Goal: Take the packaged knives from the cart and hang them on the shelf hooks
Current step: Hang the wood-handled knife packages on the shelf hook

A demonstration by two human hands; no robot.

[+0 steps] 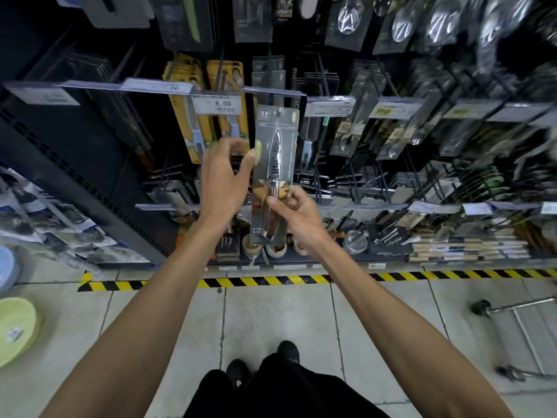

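1. The packaged knife (275, 164) stands upright before the shelf, long axis vertical, blade tip up.
2. The right hand (297, 212) pinches its handle end. The left hand (224, 179) curls at its left edge; grip indiscernible.
3. The package top is blurred; the cart (526, 336) is cut off right.
4. Yellow packages (184, 116) hang just left.
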